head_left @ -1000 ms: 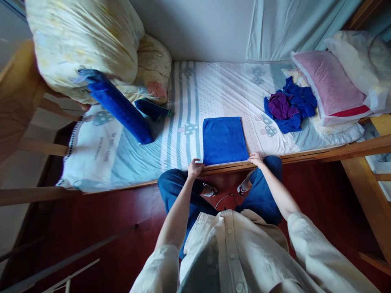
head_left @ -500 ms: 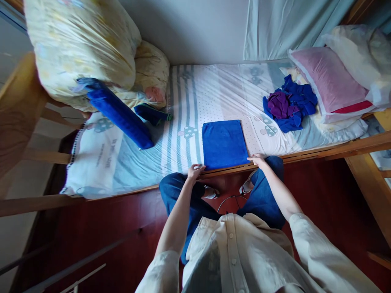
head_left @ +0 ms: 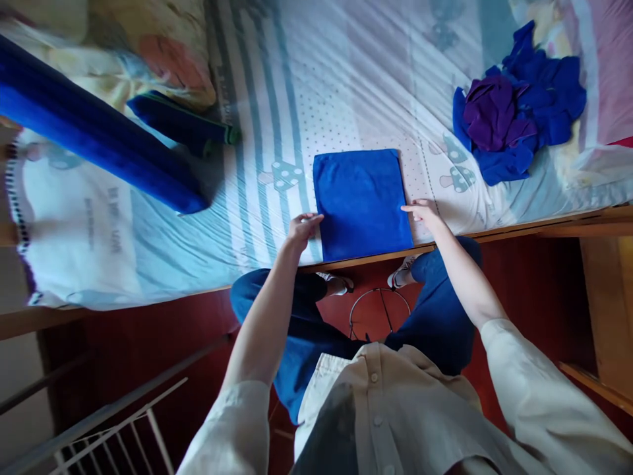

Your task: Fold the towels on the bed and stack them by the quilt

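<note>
A folded blue towel [head_left: 362, 201] lies flat on the bed sheet [head_left: 316, 99] near the wooden bed rail [head_left: 519, 227]. My left hand [head_left: 302, 227] rests at the towel's left edge, fingers curled loosely against the cloth. My right hand [head_left: 420, 212] touches the towel's right edge with its fingers stretched out. Neither hand lifts the towel.
A pile of crumpled blue and purple cloths [head_left: 514, 112] lies at the right by a pink pillow [head_left: 613, 66]. A long blue rolled bolster [head_left: 99, 145] and a dark folded cloth [head_left: 182, 122] lie at the left. A metal rack [head_left: 113, 429] stands on the red floor at lower left.
The view has closed in on the bed. Both hands moved up from the towel's near corners at the bed rail to its side edges.
</note>
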Demonstrator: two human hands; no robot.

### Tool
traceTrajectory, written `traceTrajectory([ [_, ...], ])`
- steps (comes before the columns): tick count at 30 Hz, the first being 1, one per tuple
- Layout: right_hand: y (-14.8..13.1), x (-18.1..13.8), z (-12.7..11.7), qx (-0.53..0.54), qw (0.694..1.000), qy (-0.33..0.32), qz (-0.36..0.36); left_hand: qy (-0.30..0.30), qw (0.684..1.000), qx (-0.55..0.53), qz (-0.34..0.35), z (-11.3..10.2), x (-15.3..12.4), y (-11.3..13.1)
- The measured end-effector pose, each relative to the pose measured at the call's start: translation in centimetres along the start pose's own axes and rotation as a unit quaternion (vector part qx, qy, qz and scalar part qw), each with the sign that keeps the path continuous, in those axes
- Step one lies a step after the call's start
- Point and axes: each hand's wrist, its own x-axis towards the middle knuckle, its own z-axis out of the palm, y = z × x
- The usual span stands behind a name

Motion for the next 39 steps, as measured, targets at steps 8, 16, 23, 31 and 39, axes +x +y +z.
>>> traceTrajectory([
  [8, -4.1, 6.0, 0.8, 0.005, 1.000, 0.009, -0.020, 0.006, 1.000, -0.011, 0.022, 1.8, 5.6, 5.7],
  [16, -7.9, 10.0, 2.3, 0.024, 0.999, 0.040, -0.026, 0.052, 0.998, 0.008, 0.035, 4.0, 9.0, 9.8],
  [23, -9.7, 11.7, 3.1, 0.028, 0.995, 0.079, -0.051, 0.106, 0.994, 0.018, 0.025, 5.6, 8.9, 11.9],
  [31, -9.4, 12.6, 3.1, 0.010, 0.991, 0.105, -0.078, 0.127, 0.990, 0.035, 0.053, 5.9, 8.1, 12.2],
  [39, -10.7, 14.8, 2.7, 0.000, 0.992, 0.096, -0.081, 0.135, 0.987, -0.029, 0.078, 5.9, 10.5, 12.4],
])
